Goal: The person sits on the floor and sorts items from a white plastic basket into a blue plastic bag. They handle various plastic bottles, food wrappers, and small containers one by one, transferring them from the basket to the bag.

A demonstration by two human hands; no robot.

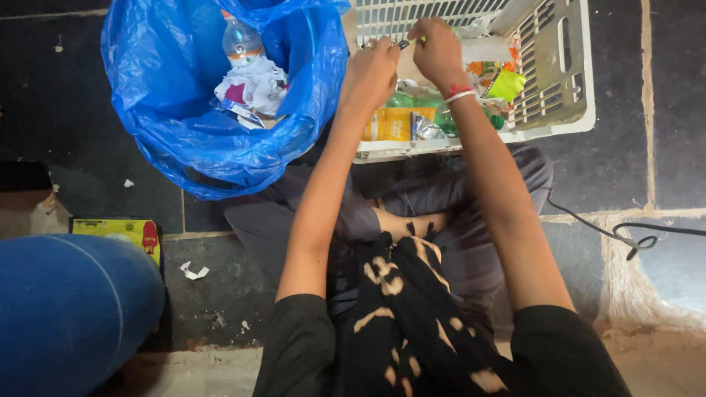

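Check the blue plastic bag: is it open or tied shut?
Open. The blue plastic bag has its mouth spread wide, and a plastic bottle and crumpled paper show lying inside it.

Both arms outstretched; left hand (370,68), right hand (437,50) pinching.

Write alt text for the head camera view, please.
A seated person's left hand and right hand meet over a white plastic basket of litter, pinching something small. A blue bag holding a bottle lies alongside.
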